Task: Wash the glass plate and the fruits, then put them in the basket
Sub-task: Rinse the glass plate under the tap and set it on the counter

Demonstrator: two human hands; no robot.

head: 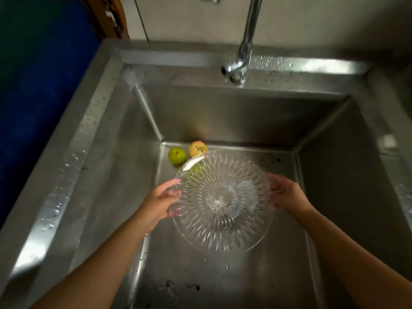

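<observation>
A: The glass plate [223, 200] is over the sink [334, 175], tilted, its rim pinched on both sides by my fingers: left hand [159, 202], right hand [287, 194].

B: How should you rinse it?

A: I'd turn it slowly under the tap [236, 70] by its edges. The green fruit [176, 155] and reddish fruit [198, 148] wait in the far corner.

B: Anything unclear?

A: No basket shows; something green blurs behind the glass.
</observation>
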